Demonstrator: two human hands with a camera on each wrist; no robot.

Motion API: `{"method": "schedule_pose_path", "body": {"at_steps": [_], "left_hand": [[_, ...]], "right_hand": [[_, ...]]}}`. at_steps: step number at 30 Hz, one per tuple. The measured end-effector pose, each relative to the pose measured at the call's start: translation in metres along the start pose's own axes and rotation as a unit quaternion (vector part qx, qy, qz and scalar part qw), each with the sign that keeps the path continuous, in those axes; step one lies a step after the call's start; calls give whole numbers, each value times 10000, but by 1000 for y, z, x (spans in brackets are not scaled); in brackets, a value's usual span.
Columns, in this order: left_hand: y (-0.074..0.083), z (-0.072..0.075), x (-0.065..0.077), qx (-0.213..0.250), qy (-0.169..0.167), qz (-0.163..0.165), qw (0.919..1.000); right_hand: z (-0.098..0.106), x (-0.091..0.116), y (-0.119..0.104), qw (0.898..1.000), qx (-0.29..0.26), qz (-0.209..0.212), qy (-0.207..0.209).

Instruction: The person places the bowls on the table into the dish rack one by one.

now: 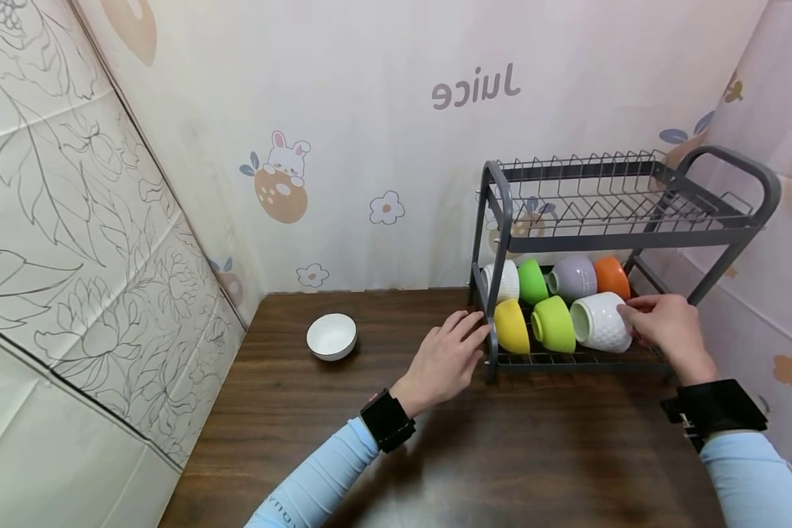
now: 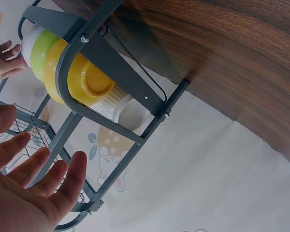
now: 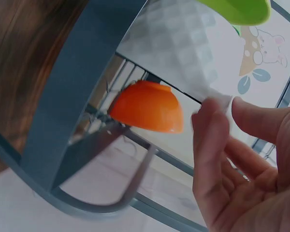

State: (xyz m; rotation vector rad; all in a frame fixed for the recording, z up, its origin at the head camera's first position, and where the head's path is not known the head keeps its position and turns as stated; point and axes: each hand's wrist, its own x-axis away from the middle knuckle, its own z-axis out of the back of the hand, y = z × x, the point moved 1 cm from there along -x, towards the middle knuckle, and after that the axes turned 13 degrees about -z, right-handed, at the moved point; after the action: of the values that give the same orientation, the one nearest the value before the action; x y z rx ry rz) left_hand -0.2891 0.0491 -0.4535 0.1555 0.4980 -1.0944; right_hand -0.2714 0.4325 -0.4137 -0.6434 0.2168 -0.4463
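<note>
My right hand [image 1: 669, 330] is at the right end of the lower shelf and pinches the rim of a white cup [image 1: 606, 323] with a dimpled surface. In the right wrist view, thumb and forefinger meet at the edge of that cup [image 3: 171, 41], which lies on its side. My left hand [image 1: 445, 359] has its fingers extended at the left front post of the dark grey dish rack [image 1: 501, 293]. Beside the white cup stand a lime-green bowl [image 1: 554, 325] and a yellow bowl [image 1: 511, 326], both tipped on their sides.
Behind them on the lower shelf are a ribbed white cup [image 1: 504, 281], a green bowl [image 1: 532, 282], a lavender cup [image 1: 574, 277] and an orange bowl [image 1: 611, 277]. A white bowl [image 1: 331, 336] stands on the wooden table [image 1: 290, 455]. Patterned walls close in the back and sides.
</note>
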Motion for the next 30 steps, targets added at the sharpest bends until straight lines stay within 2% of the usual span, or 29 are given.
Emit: {"method": "schedule_pose_path", "body": {"at_steps": [3,6,8,12,16,19,22,26,30], "left_hand": [[0,1,2,23,160,87,9998],[0,5,6,133,399,273,9987],[1,9,9,211,574,409,9973],[4,17,17,365,885,592,9937],[9,21,27,537,1120,592,9905],[11,21,33,585,1255,488,9892],[8,20,36,588,1354,436,9881],[-5,17,44,557,1436,535,9866],[-29,11,68,367,1545,710,9848]], "right_hand": [[-3,8,-6,9970,299,365,618],[-10,23,-20,9876,214,789,1339],[-18,35,-32,9759,1,1216,1811],[-36,66,-53,9522,-426,1945,2315],[-57,99,-67,9430,-674,2320,2287],[-71,118,-72,9435,-805,2411,2126],[-80,128,-78,9459,-1016,2398,1937],[-88,133,-86,9491,-1232,2336,1717],[-95,138,-90,9540,-1343,2209,1518]]}}
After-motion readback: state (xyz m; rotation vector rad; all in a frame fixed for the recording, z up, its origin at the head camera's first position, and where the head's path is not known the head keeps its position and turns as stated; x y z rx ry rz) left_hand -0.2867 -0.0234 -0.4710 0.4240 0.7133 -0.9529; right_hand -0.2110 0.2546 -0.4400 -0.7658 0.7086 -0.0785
